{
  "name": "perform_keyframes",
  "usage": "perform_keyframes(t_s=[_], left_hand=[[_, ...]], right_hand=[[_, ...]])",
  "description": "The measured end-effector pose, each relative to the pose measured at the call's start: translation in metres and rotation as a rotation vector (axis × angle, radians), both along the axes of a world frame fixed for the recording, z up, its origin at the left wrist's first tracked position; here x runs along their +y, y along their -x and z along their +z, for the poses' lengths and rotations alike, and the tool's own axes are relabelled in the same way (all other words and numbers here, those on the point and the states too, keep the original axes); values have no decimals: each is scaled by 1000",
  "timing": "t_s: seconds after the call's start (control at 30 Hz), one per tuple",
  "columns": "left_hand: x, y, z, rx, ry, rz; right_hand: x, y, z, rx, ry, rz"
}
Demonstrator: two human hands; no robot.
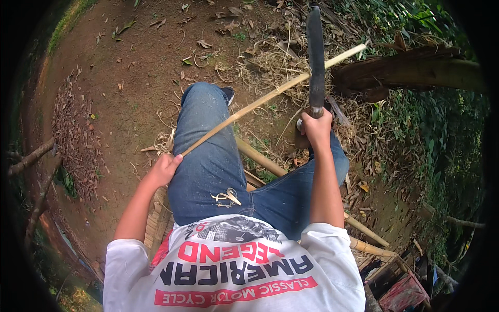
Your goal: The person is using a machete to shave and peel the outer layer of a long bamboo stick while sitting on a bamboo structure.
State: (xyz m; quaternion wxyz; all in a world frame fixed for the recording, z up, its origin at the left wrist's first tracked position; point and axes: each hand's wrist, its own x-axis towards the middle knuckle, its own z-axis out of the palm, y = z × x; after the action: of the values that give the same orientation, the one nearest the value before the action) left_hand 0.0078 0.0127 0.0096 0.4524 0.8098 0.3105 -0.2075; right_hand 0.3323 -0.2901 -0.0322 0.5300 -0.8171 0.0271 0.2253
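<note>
My left hand (167, 169) is closed round the near end of a long pale bamboo strip (265, 99), beside my left thigh. The strip slants up and to the right across my knee, and its far end sticks out past the knife. In my right hand (316, 127) is the short handle of a machete (316, 57), its broad dark blade pointing away from me. The blade crosses over the strip near the strip's far end; whether the two touch I cannot tell. A small curl of pale shavings (227, 197) lies on my jeans (202, 140).
Pale shavings (280, 65) and dry leaves litter the brown soil (135, 67). A thick trunk (410, 75) lies at the right, with green plants behind it. Bamboo poles (262, 156) pass beneath my legs. Branches (34, 158) stick in at the left edge.
</note>
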Motion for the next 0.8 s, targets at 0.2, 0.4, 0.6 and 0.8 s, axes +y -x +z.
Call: perform_keyframes(t_s=[0.2,0.4,0.6,0.8], left_hand=[[3,2,-6,11,12,-23],[0,-3,2,104,-75,-28],[-5,-6,-3,-40,-20,23],[-2,-2,1,31,-17,9]], right_hand=[[-32,-42,42,-94,111,159],[-12,8,19,-161,190,269],[-4,-11,41,-19,44,-23],[-1,19,30,-185,184,379]])
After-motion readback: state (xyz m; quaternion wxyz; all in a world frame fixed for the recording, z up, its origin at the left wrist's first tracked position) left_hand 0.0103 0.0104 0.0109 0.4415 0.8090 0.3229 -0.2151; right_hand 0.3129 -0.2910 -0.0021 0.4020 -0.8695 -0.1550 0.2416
